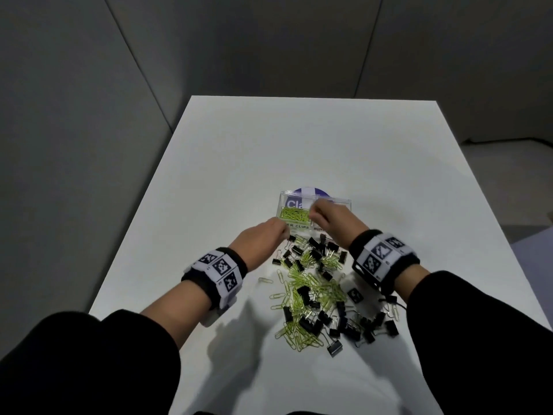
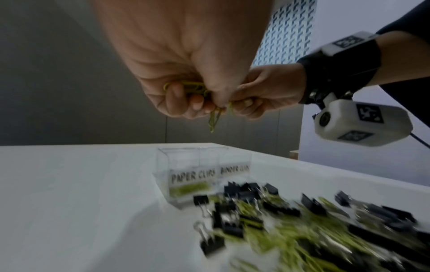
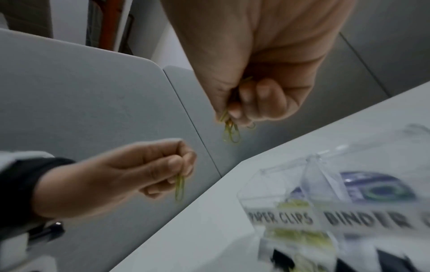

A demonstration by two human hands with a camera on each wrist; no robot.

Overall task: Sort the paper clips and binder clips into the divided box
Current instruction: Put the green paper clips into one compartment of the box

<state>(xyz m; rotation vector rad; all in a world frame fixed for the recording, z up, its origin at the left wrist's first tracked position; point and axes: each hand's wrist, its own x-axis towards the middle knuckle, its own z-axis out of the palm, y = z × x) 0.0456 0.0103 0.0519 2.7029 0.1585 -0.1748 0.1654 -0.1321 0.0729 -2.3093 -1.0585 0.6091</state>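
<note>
While both of my hands hang above the clear divided box (image 1: 314,212), each is closed on green paper clips. My left hand (image 1: 259,241) sits just in front of the box's left front corner, its fingers curled into the palm around a small bunch of clips (image 2: 186,88), with a couple pinched at the fingertips and dangling down (image 2: 215,117). My right hand (image 1: 332,218) is over the middle of the box, fingers curled and thumb pressed in, with a few clips (image 3: 230,132) hanging loose below the fingertips. In the left wrist view the two hands look to be touching at the fingertips; in the right wrist view they appear apart, so I cannot tell which it is.

The box stands on the white tabletop (image 1: 239,163), its front labelled PAPER CLIPS on the left and BINDER CLIPS on the right. The left compartment already holds a layer of green paper clips (image 1: 294,215); what the right compartment holds I cannot make out behind my hand. A round blue-and-white sticker or disc (image 1: 311,191) shows behind the box.

Between the box and my body lies the unsorted heap (image 1: 317,295): green paper clips tangled with black binder clips (image 1: 335,350), starting right at the box's front wall. One pale clip (image 1: 265,280) lies apart on the left edge of the heap. Both wrists wear black bands with coded white markers (image 1: 218,269).
</note>
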